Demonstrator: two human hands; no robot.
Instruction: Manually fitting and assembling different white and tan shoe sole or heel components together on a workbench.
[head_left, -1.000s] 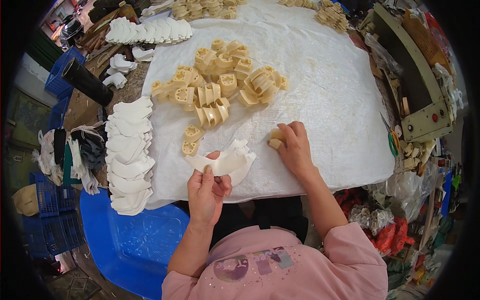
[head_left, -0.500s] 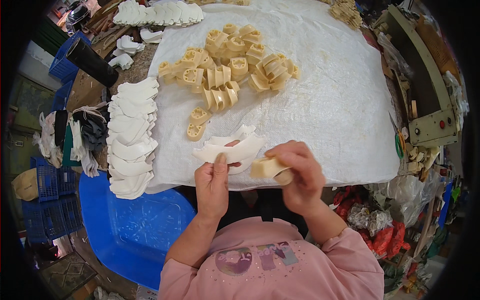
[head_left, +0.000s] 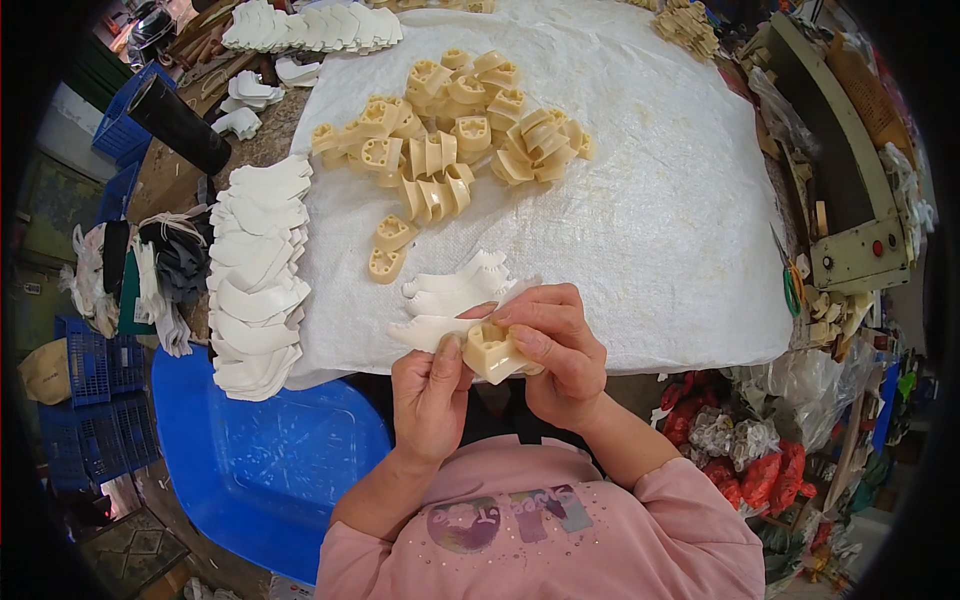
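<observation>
My left hand pinches a curved white cover piece with a notched edge between thumb and fingers. Against it, my right hand grips a beige plastic shoe heel, its hollowed end facing up. The left thumb touches the heel's side, and the heel partly hides the white piece. Just beyond my hands, more white cover pieces lie overlapping on the white woven sheet. Farther off is a heap of beige heels, with two heels at its near end.
A long row of overlapping white pieces lies along the left, with another row at the far left. A black cylinder leans there. The blue basin sits below the table's left edge. Scissors and a pale metal machine are right.
My right hand has moved left and brought the heel against the white piece in my left hand. The heel has turned so its hollowed end shows.
</observation>
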